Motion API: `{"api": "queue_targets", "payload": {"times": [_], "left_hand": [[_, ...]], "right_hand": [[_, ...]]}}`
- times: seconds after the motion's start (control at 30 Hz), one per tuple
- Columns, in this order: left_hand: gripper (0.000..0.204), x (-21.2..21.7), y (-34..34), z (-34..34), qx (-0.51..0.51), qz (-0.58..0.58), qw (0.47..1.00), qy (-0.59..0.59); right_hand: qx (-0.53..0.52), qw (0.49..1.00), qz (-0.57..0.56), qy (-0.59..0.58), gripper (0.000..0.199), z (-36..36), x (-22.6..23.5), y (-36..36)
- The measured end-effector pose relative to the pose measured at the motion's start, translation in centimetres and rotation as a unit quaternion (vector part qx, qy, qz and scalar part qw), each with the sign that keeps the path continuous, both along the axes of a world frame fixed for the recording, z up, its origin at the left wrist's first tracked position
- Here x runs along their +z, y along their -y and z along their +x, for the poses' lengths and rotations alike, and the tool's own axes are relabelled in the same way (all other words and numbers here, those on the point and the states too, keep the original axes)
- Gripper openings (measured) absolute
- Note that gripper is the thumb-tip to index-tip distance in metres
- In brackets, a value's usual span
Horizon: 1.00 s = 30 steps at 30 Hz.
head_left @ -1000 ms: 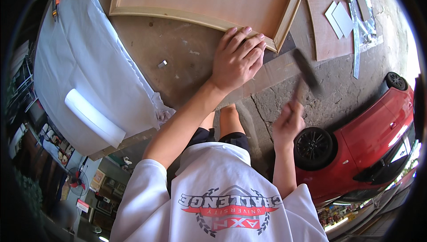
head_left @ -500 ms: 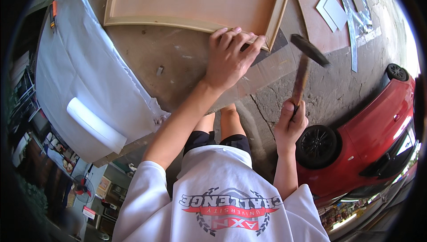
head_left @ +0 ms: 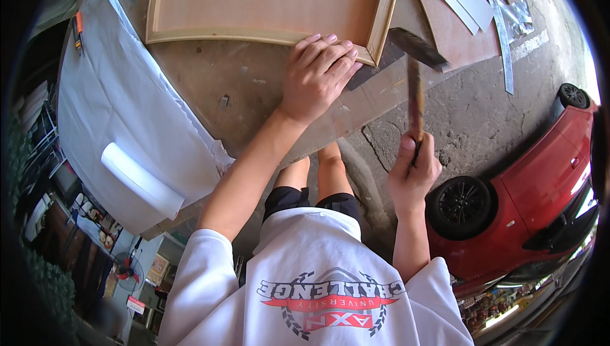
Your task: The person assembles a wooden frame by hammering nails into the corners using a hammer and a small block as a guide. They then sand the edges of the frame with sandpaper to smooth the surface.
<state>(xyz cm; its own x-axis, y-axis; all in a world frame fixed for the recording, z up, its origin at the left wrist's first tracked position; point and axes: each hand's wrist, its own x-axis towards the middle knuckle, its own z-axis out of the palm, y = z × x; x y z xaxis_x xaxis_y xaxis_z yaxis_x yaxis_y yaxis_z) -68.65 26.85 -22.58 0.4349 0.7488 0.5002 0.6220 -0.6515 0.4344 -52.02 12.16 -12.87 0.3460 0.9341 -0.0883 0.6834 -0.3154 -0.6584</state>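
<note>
A pale wooden frame (head_left: 219, 33) with a thin flat panel inside lies on the brown worktable (head_left: 210, 85). My left hand (head_left: 316, 79) grips its near rail beside the right corner, fingers bent over the wood and pressed together. To the right, my right hand (head_left: 414, 167) is wrapped round the lower handle of a hammer (head_left: 415, 95). The dark hammer head is raised, slightly blurred, just right of the frame's corner and apart from it. No nail can be made out at the corner, and my left thumb is hidden.
White cloth (head_left: 121, 98) covers the table's left side, bearing a white roll (head_left: 141, 179) and an orange-handled cutter (head_left: 77, 31). Pale tiles (head_left: 469, 4) and a metal strip (head_left: 505, 60) lie at the far right. A red car (head_left: 527, 181) stands on the right.
The hammer has swung left, its head now closer to the frame's corner. My left hand has loosened its finger spread, with the fingers closer together on the rail. My view has shifted slightly.
</note>
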Motion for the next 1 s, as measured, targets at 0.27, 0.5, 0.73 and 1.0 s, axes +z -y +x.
{"api": "queue_targets", "payload": {"times": [0.27, 0.5, 0.73, 1.0], "left_hand": [[0.024, -0.4, 0.3, 0.2, 0.016, 0.009, 1.000, -0.001], [0.027, -0.6, 0.6, 0.3, 0.021, -0.001, 1.000, 0.009], [0.025, -0.7, 0.7, 0.4, 0.027, 0.004, 1.000, 0.012], [0.023, -0.8, 0.7, 0.5, 0.032, 0.002, 0.999, 0.021]], "right_hand": [[-0.018, 0.998, -0.033, 0.039, 0.014, -0.4, 0.2, -1.0], [0.044, 0.992, -0.091, 0.071, 0.012, -0.6, 0.0, -1.2], [0.023, 0.999, 0.024, 0.025, 0.011, -0.4, -0.1, -1.3], [0.020, 0.994, 0.109, 0.018, 0.006, -0.1, 0.4, -1.0]]}}
